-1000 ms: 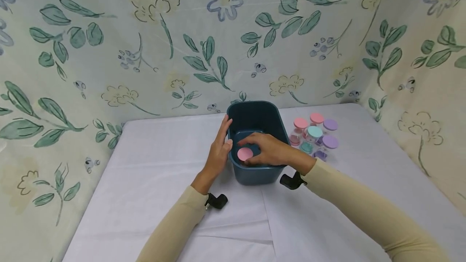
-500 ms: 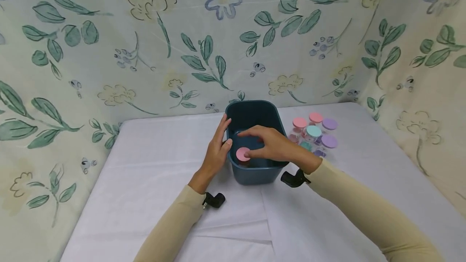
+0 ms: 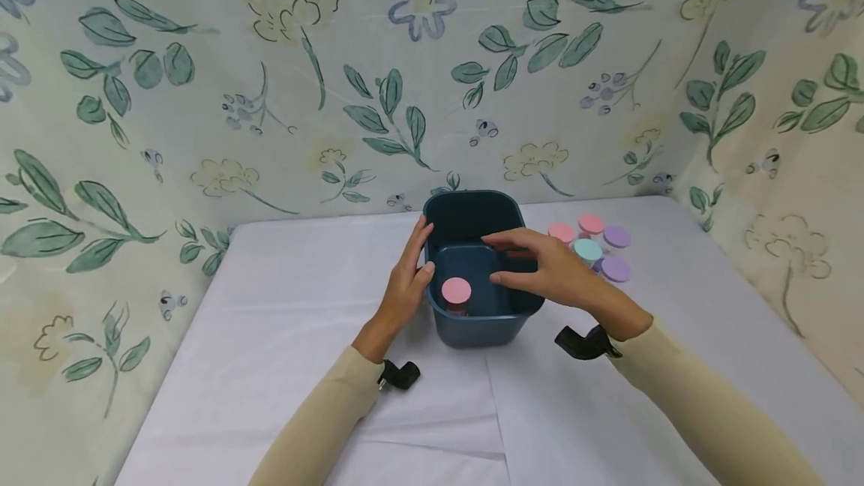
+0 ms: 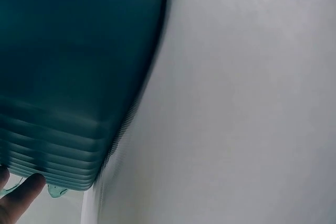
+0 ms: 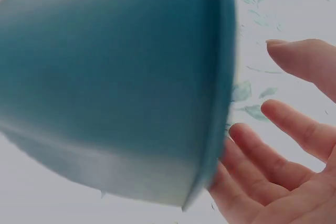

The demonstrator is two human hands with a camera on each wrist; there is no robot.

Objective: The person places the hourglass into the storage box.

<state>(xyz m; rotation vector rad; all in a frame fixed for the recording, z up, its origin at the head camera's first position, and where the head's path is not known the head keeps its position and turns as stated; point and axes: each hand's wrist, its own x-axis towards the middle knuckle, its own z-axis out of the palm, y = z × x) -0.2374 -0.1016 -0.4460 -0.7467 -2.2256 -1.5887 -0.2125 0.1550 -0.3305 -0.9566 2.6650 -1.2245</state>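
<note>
A dark teal plastic bin (image 3: 482,332) stands on the white-covered table. My left hand (image 3: 401,283) rests along its left side, fingers stretched out and thumb at the rim; in the left wrist view a fingertip (image 4: 32,184) touches the ribbed wall. Inside the bin's near left corner sits a small clear jar with a pink lid (image 3: 456,291). Over the right part of the bin hovers my right hand (image 3: 553,268), thumb and fingers spread apart and holding nothing. The right wrist view shows the same right hand (image 5: 283,177) beside the bin's rim (image 5: 223,77).
Right of the bin several small clear jars stand in a group, with a pink lid (image 3: 591,224), a turquoise lid (image 3: 587,250) and a purple lid (image 3: 616,268) among them. My right hand partly hides them. A floral cloth (image 3: 364,43) hangs behind the table.
My right hand has let go of the pink-lidded jar, leaving it in the bin, and has moved right. My left hand stays at the bin's side.
</note>
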